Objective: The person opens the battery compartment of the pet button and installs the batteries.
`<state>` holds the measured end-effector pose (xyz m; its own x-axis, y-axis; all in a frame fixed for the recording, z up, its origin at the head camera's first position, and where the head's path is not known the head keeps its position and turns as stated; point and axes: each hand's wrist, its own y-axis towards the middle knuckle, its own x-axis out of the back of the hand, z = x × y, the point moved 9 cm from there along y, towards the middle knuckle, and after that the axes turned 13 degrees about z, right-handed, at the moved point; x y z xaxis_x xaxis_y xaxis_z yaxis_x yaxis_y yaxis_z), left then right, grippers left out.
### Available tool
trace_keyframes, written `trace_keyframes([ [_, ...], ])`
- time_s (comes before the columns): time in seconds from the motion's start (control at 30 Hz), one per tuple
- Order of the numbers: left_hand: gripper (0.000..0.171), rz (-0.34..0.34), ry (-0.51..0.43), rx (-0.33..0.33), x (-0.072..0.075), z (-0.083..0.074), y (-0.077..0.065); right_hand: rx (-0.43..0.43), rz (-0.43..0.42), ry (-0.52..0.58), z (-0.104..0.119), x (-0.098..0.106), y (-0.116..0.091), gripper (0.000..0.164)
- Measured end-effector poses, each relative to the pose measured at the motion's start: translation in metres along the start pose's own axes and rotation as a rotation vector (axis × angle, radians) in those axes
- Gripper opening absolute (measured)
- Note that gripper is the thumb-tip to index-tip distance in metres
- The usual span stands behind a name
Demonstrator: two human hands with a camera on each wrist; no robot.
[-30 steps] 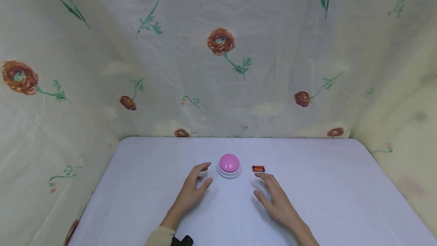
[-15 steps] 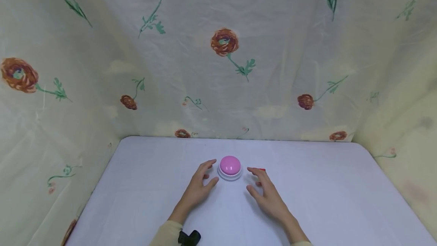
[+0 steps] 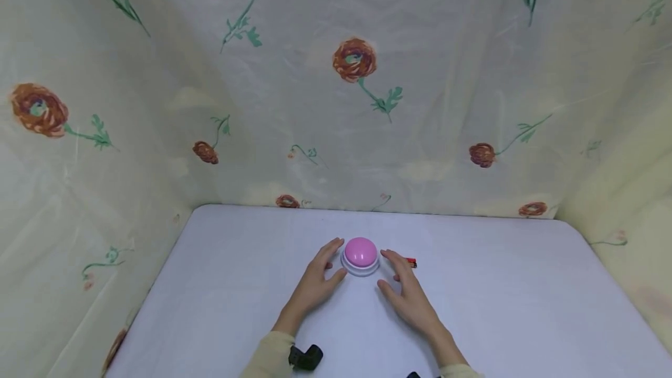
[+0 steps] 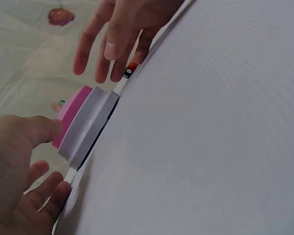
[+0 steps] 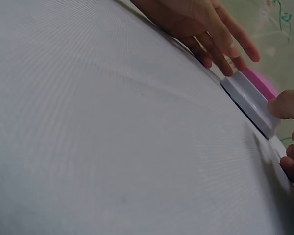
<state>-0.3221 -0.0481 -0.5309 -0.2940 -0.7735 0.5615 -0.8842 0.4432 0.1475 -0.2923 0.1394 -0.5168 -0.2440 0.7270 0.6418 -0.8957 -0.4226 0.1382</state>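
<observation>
A round push light or button with a pink dome and a white base (image 3: pixel 360 253) sits on the table between the two hands. My left hand (image 3: pixel 315 284) is just to its left, fingers spread and gently bent, with no clear contact. My right hand (image 3: pixel 412 299) hovers on its right side in a similar curve, a small gap from the base. Behind the right fingers, red-and-black batteries (image 3: pixel 412 262) lie on the table, mostly hidden in the head view. In the left wrist view a battery end (image 4: pixel 131 69) shows beneath the right fingers.
A white cloth covers the table (image 3: pixel 236 261), whose far edge meets a flower-printed curtain (image 3: pixel 420 104). The same fabric hangs at the left and right sides. A black strapped device (image 3: pixel 306 358) is on the left wrist.
Both hands have moved inward and forward, closing in on the pink-domed button from either side. The right hand now covers most of the batteries. The head view has shifted slightly.
</observation>
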Motion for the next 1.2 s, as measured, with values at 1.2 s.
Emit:
trace_keyframes([
  [1.2,0.056,-0.012,0.046,0.045,-0.005,-0.001,-0.002,-0.053,-0.087,-0.033,0.0,-0.013,0.009,0.057],
])
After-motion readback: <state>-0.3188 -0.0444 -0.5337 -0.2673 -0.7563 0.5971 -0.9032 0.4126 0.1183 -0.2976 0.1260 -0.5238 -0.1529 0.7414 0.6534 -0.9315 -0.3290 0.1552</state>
